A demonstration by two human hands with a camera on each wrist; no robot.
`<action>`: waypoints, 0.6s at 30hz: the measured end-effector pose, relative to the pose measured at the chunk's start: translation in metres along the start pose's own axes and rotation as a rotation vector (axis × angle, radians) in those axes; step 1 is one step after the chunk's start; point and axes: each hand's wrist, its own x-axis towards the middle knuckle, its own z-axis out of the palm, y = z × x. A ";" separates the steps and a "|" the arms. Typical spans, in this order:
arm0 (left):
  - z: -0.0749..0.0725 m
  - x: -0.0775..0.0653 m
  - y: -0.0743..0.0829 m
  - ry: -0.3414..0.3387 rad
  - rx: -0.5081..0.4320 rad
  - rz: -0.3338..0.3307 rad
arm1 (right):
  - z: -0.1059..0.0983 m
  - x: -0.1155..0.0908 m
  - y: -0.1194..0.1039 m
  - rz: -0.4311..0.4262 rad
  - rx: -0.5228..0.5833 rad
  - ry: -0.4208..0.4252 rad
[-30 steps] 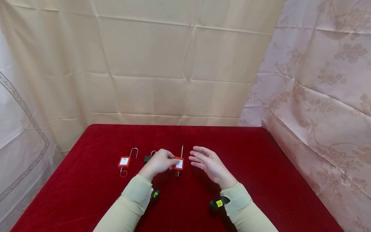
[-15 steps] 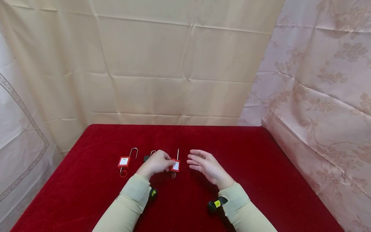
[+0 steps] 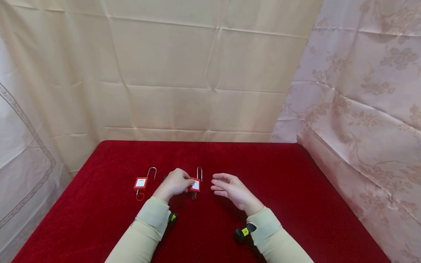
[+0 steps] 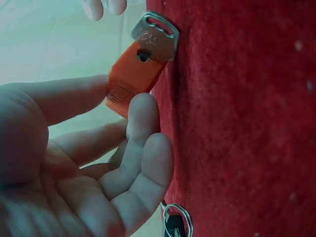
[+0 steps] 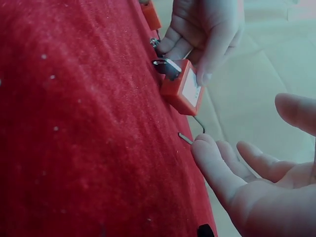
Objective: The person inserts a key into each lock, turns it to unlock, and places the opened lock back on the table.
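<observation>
Midway between the side edges of the red-covered table, I see a red padlock with white label, metal key in its keyhole, shackle free at one end. Left hand pinches the body; right hand nearby, fingers fairly straight, holding nothing. Half a second ago, shackle showed edge-on; now a U.

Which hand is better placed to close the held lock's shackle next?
Probably the right hand: it holds nothing and is near the open shackle, while the left hand grips the red lock.
</observation>
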 end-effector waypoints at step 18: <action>-0.003 0.002 -0.007 0.038 0.066 -0.029 | 0.001 0.002 0.003 0.037 -0.072 0.004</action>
